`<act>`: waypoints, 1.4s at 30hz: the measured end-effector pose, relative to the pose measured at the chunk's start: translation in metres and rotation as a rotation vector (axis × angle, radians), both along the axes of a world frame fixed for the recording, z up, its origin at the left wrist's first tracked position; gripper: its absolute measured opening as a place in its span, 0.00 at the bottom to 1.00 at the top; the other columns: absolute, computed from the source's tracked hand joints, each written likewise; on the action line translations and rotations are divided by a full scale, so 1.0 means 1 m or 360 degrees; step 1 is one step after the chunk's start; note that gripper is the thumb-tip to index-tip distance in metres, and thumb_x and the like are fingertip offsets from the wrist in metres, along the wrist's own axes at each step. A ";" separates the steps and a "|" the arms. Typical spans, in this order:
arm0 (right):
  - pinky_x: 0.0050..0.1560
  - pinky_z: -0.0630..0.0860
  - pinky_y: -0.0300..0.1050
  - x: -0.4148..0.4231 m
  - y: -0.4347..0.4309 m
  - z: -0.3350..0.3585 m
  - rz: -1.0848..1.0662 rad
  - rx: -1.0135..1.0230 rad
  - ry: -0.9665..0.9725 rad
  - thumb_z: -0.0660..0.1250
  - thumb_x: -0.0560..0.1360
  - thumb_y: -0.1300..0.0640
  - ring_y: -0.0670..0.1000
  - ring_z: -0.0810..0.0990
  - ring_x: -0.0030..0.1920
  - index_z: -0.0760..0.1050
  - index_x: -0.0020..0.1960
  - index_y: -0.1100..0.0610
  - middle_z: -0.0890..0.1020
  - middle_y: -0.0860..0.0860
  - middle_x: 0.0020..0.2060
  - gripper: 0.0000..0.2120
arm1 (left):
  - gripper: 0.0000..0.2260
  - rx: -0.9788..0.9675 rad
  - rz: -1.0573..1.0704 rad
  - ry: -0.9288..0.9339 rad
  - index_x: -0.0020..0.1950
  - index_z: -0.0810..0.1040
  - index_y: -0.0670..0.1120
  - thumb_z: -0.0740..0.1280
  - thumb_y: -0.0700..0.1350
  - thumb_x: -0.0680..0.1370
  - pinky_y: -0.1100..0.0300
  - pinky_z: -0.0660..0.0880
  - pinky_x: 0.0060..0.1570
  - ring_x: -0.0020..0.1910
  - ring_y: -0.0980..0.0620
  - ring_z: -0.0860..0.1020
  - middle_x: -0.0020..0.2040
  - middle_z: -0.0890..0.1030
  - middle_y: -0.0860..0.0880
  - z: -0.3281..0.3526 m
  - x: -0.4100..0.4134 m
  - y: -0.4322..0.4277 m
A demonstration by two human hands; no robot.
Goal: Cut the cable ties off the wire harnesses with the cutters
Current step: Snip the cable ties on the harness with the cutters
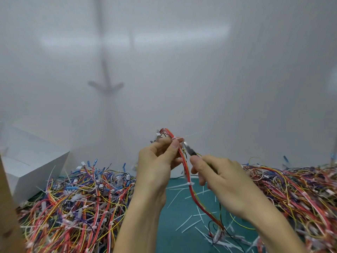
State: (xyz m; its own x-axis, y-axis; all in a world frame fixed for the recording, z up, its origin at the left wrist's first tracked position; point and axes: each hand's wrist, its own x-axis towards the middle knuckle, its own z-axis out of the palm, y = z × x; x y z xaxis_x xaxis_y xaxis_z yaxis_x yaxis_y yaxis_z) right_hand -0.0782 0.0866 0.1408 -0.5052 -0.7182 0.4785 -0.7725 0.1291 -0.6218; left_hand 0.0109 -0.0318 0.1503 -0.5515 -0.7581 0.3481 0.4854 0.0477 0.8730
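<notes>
My left hand (158, 161) pinches the upper end of a red, orange and yellow wire harness (193, 192) held up above the green mat. A white cable tie (174, 138) wraps the bundle just above my left thumb. My right hand (218, 178) grips the cutters (189, 150), whose metal jaws point up-left and sit right beside that tie. A second white tie (189, 183) circles the harness lower down, between my hands. The harness hangs down to the mat, where its far end lies among cut pieces.
Large heaps of coloured wire harnesses lie at the left (73, 201) and the right (295, 194). Cut white tie scraps (189, 221) litter the green mat (175, 232). A white box (31, 161) stands at the far left, and a white wall rises behind.
</notes>
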 end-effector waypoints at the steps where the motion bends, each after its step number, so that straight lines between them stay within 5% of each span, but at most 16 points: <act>1: 0.43 0.74 0.52 0.001 -0.001 -0.001 -0.0045 0.0048 0.0054 0.44 0.67 0.25 0.53 0.77 0.37 0.77 0.42 0.56 0.81 0.54 0.35 0.38 | 0.06 0.0001 -0.0006 0.0015 0.43 0.84 0.44 0.68 0.38 0.78 0.67 0.78 0.37 0.39 0.56 0.80 0.44 0.86 0.50 0.000 0.001 0.000; 16: 0.38 0.74 0.49 0.002 -0.007 -0.002 -0.0056 -0.0145 -0.0063 0.48 0.70 0.28 0.46 0.76 0.30 0.77 0.36 0.52 0.80 0.45 0.30 0.32 | 0.08 -0.0205 -0.0030 -0.0036 0.45 0.86 0.47 0.69 0.37 0.77 0.68 0.78 0.39 0.39 0.55 0.82 0.40 0.87 0.49 0.002 0.002 0.005; 21: 0.31 0.67 0.37 0.004 -0.006 -0.001 -0.0126 -0.0154 0.0089 0.47 0.71 0.29 0.42 0.72 0.28 0.76 0.35 0.52 0.76 0.36 0.25 0.31 | 0.09 -0.0206 -0.0020 -0.0030 0.41 0.87 0.49 0.70 0.37 0.76 0.68 0.77 0.37 0.36 0.57 0.82 0.40 0.86 0.48 0.004 0.003 0.004; 28: 0.33 0.64 0.40 0.002 -0.005 -0.002 -0.0156 -0.0152 0.0177 0.47 0.71 0.29 0.45 0.67 0.28 0.75 0.35 0.55 0.71 0.44 0.23 0.33 | 0.11 -0.0246 0.0007 -0.0055 0.38 0.86 0.50 0.70 0.37 0.76 0.69 0.77 0.36 0.35 0.58 0.82 0.38 0.86 0.49 0.005 0.005 0.005; 39: 0.34 0.66 0.38 0.004 -0.005 -0.001 -0.0116 -0.0157 0.0120 0.47 0.71 0.29 0.42 0.70 0.28 0.74 0.32 0.51 0.74 0.38 0.24 0.30 | 0.12 -0.0292 0.0027 -0.0073 0.37 0.86 0.51 0.70 0.36 0.76 0.69 0.78 0.37 0.36 0.57 0.82 0.37 0.86 0.49 0.006 0.006 0.006; 42: 0.35 0.67 0.41 0.003 -0.005 -0.002 -0.0118 -0.0152 0.0138 0.47 0.71 0.28 0.45 0.72 0.30 0.75 0.32 0.52 0.75 0.43 0.26 0.32 | 0.13 -0.0303 0.0029 -0.0084 0.36 0.86 0.51 0.70 0.37 0.76 0.68 0.78 0.37 0.35 0.57 0.82 0.37 0.86 0.49 0.006 0.006 0.006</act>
State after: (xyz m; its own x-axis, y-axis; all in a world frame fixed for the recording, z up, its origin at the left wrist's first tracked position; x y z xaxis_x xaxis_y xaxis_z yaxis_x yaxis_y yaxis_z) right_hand -0.0752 0.0815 0.1389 -0.5091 -0.6296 0.5869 -0.8143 0.1313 -0.5654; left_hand 0.0173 -0.0259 0.1560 -0.5595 -0.6915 0.4570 0.4366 0.2228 0.8716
